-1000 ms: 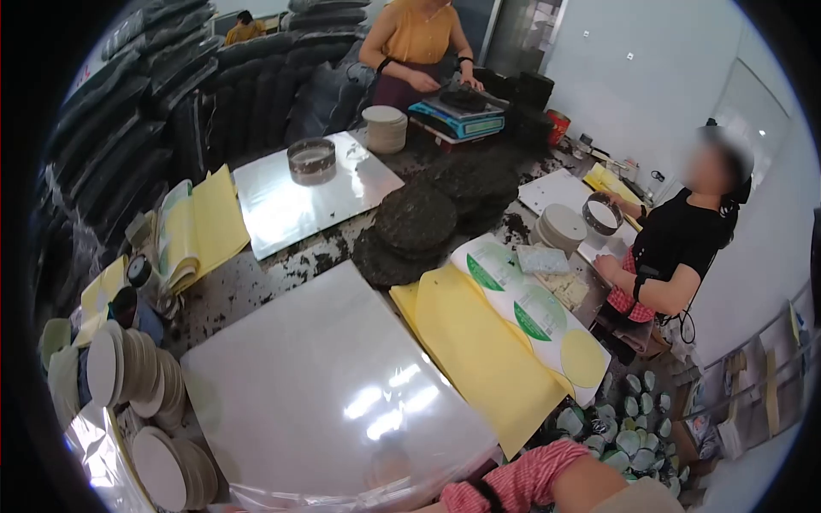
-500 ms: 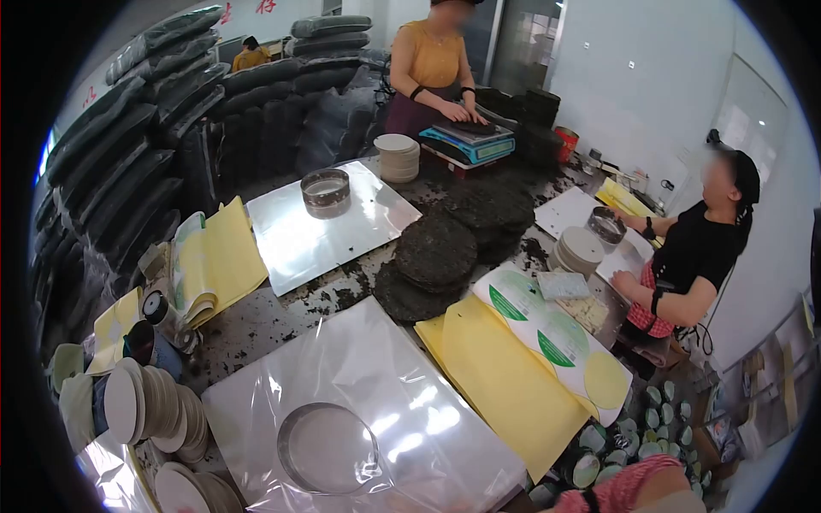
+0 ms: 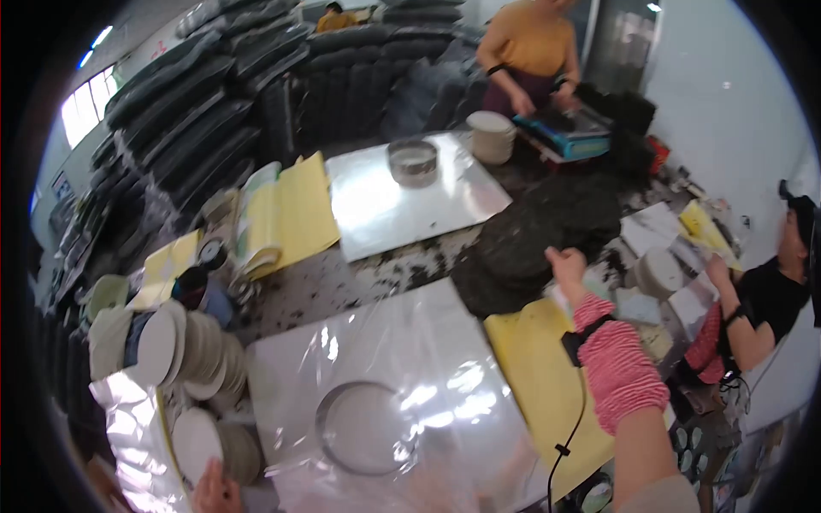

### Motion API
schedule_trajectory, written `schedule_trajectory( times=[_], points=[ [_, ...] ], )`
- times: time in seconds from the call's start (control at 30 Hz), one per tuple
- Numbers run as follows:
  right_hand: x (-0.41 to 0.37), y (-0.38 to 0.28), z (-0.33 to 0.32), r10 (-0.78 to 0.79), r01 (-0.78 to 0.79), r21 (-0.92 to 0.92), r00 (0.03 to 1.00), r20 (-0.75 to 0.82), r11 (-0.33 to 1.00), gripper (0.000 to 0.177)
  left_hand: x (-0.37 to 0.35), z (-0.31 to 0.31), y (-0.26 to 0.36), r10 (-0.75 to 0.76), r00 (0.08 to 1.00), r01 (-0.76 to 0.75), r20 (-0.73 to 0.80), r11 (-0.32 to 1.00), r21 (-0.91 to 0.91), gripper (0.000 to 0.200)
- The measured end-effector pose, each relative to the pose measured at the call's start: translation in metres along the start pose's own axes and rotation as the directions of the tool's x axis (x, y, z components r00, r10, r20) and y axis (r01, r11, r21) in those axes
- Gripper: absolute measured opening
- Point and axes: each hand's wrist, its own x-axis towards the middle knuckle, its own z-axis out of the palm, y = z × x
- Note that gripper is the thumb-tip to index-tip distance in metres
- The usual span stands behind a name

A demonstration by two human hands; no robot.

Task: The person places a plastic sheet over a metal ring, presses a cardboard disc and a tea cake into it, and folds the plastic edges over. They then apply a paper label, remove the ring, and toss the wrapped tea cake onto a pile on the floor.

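The clear plastic sheet (image 3: 428,342) is glossy, the metal ring (image 3: 329,445) shiny, the dark cakes (image 3: 513,248) rough and matt, and the yellow paper (image 3: 539,376) smooth.

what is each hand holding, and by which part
Right hand reaches empty toward the dark cakes. Left hand sits by the white discs; its grip cannot be told.

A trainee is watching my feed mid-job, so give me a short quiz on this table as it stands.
1. True or false: the person's right hand holds the round metal ring lying on the clear plastic sheet.
2. The right hand reaches toward: A) the pile of dark round pressed cakes, B) a blue scale, C) a yellow paper sheet?
3. Which hand is nearest the white round discs?
Key: 1 false; 2 A; 3 the left hand.
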Motion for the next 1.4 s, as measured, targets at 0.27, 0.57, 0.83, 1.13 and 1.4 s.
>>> schedule_trajectory(
  times=[0.27,0.57,0.83,1.13,1.4],
  points=[
    [-0.095,-0.093,-0.024,0.191,-0.493,0.763,0.869,0.457,0.418,0.029,0.023,0.107,0.122,0.915,0.372,-0.928,-0.158,0.365,-0.068,0.044],
    [-0.231,-0.183,-0.004,-0.677,-0.888,-0.297,0.021,0.735,-0.350,0.048,0.067,0.179,0.160,0.795,0.528,-0.822,0.299,0.567,-0.054,0.078],
    [-0.292,-0.211,-0.040,-0.226,-0.817,0.311,0.227,0.947,0.485,0.028,0.086,0.125,0.141,0.652,0.703,-0.591,0.283,0.757,-0.278,0.067],
    [-0.306,-0.219,-0.043,-0.842,0.473,0.699,0.247,0.480,0.537,0.052,0.070,0.134,0.101,0.332,0.930,-0.327,-0.159,0.545,-0.772,0.048],
    [-0.344,-0.241,-0.024,-0.688,0.689,0.526,-0.056,0.724,0.498,0.075,0.078,0.129,0.134,0.475,0.860,-0.506,-0.189,0.841,-0.192,0.052]
  ],
)
